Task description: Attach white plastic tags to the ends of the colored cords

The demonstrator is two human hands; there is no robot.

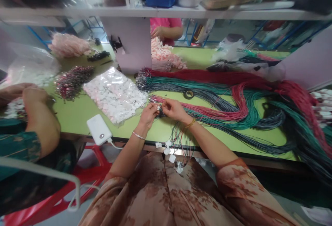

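My left hand [149, 115] is closed in a pinch on a small white plastic connector [158, 108]. Just to the right, the fingers of my right hand [174, 109] are pinched together on what looks like a thin wire, largely hidden by the fingertips. Both hands are close together over the green table. Behind and right of them lie bundles of pink wires [207, 111], green wires [250, 111] and dark grey wires [241, 137]. Finished-looking white connectors [171, 157] on thin coloured wires hang over the table edge below my hands.
A clear bag of white connectors [115, 96] lies left of my hands, near a white power bank [99, 129] with a cable. Black tape [188, 94] rests among the wires. A co-worker's arm [41, 115] is at the left; another person [167, 32] works across the table.
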